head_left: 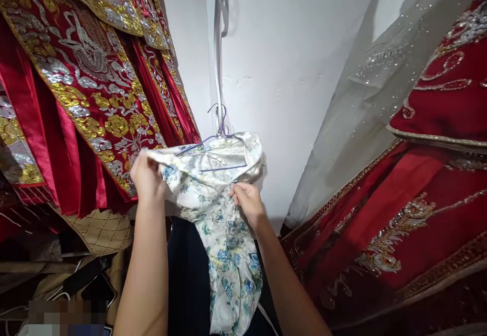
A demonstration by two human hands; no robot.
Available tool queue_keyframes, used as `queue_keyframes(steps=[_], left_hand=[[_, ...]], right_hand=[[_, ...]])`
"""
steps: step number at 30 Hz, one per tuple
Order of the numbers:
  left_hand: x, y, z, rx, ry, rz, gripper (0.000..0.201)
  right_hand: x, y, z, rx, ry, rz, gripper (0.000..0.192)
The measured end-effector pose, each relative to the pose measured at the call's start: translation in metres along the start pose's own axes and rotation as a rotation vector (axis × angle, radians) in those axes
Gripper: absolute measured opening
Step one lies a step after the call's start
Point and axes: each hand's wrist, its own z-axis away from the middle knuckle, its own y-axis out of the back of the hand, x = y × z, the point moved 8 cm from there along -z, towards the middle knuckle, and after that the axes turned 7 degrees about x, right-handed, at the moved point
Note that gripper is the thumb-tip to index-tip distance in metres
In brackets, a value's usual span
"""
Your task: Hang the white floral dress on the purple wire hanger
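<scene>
Up close, holding a cream satin garment with blue and green flower print (224, 224) in both hands, near the white wall (297, 72). Gripping its upper left edge with the left hand (146, 176), fingers clenched on the cloth. Pinching the fabric a little lower with the right hand (247, 201), also closed on it. Hanging the garment on a thin purple wire hanger (218, 140), with the hook reaching up beside a white cord (217, 46) running down the wall.

Crowding the left side, red satin robes with gold and silver embroidery (83, 87), just beside the left hand. Filling the right side, another red embroidered dress (418, 199) and a grey sheer veil with sparkling dots (373, 102) over it. Lying under the robes, a beige quilted fabric piece (101, 229).

Hiding the lower part of the floral garment behind the forearms and a dark cloth (188, 275). Cutting off the bottom left corner with a blurred patch; hard to make out the dark objects there.
</scene>
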Motion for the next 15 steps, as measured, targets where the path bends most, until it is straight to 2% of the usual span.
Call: queue_keyframes(steps=[1, 3, 6, 7, 8, 9, 11, 12, 14, 15], left_hand=[[-0.022, 0.012, 0.006, 0.069, 0.106, 0.068, 0.053], [-0.062, 0.020, 0.036, 0.165, 0.265, 0.161, 0.038], [-0.113, 0.002, 0.109, 0.219, 0.422, 0.243, 0.030], [-0.129, -0.007, 0.135, 0.228, 0.498, 0.282, 0.028], [-0.146, -0.018, 0.160, 0.223, 0.639, 0.396, 0.022], [-0.155, -0.025, 0.179, 0.211, 0.692, 0.411, 0.019], [-0.161, -0.029, 0.200, 0.222, 0.765, 0.482, 0.019], [-0.156, -0.026, 0.201, 0.247, 0.755, 0.509, 0.023], [-0.134, -0.019, 0.194, 0.279, 0.705, 0.603, 0.030], [-0.117, -0.018, 0.188, 0.260, 0.668, 0.654, 0.030]], right_hand=[[0.003, -0.002, 0.009, -0.010, -0.013, -0.043, 0.025], [0.010, -0.005, 0.028, -0.003, -0.054, -0.102, 0.026], [0.021, -0.002, 0.053, 0.047, -0.125, -0.131, 0.029], [0.024, 0.001, 0.059, 0.045, -0.143, -0.122, 0.030], [0.027, 0.004, 0.065, 0.032, -0.156, -0.102, 0.031], [0.029, 0.008, 0.069, 0.006, -0.164, -0.074, 0.032], [0.030, 0.016, 0.075, -0.091, -0.165, -0.006, 0.036], [0.029, 0.018, 0.078, -0.162, -0.163, 0.031, 0.039], [0.025, 0.020, 0.082, -0.289, -0.167, 0.097, 0.043], [0.022, 0.020, 0.082, -0.313, -0.170, 0.131, 0.042]])
